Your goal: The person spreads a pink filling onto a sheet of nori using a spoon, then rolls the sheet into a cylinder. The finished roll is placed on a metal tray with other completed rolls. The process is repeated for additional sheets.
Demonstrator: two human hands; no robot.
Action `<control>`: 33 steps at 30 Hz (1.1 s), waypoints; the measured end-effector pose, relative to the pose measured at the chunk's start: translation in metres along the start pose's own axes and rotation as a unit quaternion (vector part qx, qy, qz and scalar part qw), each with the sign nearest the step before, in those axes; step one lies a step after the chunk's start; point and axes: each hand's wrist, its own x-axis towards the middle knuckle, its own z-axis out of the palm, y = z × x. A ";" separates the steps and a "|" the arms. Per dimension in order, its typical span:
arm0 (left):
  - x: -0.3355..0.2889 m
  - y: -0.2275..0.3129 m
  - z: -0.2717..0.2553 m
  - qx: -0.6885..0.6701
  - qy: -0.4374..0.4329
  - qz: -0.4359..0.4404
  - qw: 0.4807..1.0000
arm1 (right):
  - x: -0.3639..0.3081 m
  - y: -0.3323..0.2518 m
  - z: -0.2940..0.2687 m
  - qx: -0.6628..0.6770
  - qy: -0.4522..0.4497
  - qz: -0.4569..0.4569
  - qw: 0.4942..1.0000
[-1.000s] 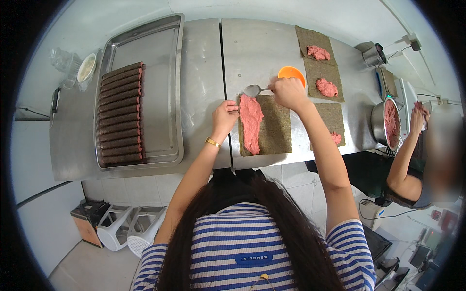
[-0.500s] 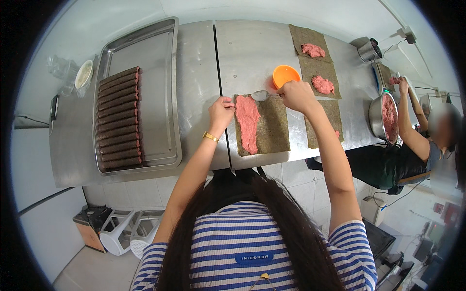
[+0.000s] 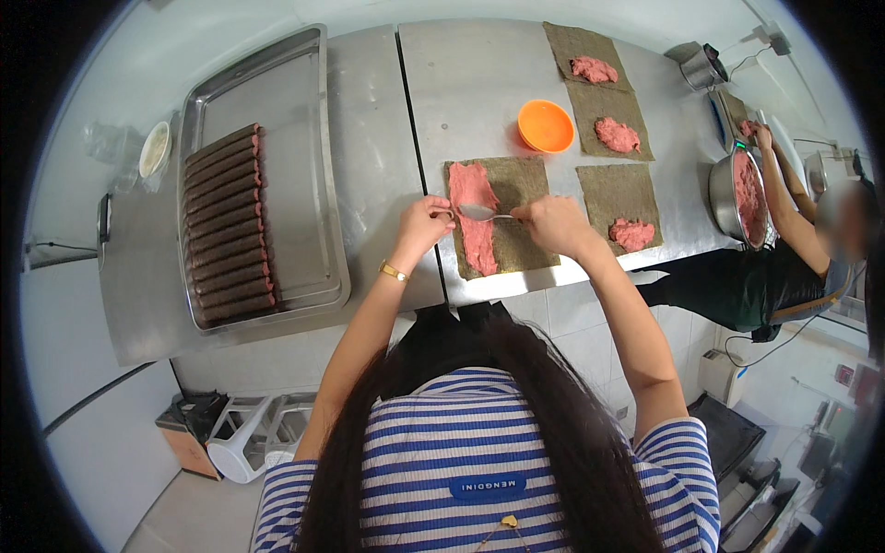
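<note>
Spreading soft, sticky pink paste (image 3: 475,221) at frame centre: right hand (image 3: 553,224) pinches spoon (image 3: 484,213) handle, left hand (image 3: 422,224) curled, steadying thin floppy sheet (image 3: 516,217) edge.

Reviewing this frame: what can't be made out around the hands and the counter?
- Head view: left hand fingertips, hidden behind its own knuckles at the dark sheet spread with pink paste.
- Metal spoon handle, covered by the right hand.
- Small white dish contents, too small.
- Steel bowl of pink paste, partly hidden by a co-worker's arm.
</note>
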 end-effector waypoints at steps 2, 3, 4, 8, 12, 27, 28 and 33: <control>-0.001 0.001 0.001 -0.007 0.001 0.000 1.000 | -0.005 -0.003 0.002 0.003 -0.006 -0.003 1.000; -0.001 0.002 0.001 -0.009 0.002 0.000 1.000 | -0.008 -0.005 0.004 0.007 -0.023 0.006 1.000; -0.001 0.002 0.001 -0.012 -0.001 0.002 1.000 | -0.010 -0.008 0.006 0.014 -0.030 0.006 0.999; -0.001 0.001 0.001 -0.009 -0.001 0.006 1.000 | -0.024 -0.017 0.009 0.025 -0.051 0.011 0.998; 0.004 -0.002 -0.002 0.012 -0.028 0.008 0.999 | -0.035 -0.013 -0.006 0.045 -0.044 -0.014 0.998; 0.021 -0.012 0.005 0.125 0.112 0.127 0.978 | 0.036 0.023 -0.009 -0.151 0.138 -0.065 0.977; 0.021 -0.012 0.005 0.124 0.113 0.130 0.977 | 0.041 0.023 -0.009 -0.155 0.126 -0.056 0.978; 0.021 -0.010 0.006 0.118 0.117 0.119 0.979 | 0.060 0.032 -0.015 -0.169 0.116 -0.069 0.976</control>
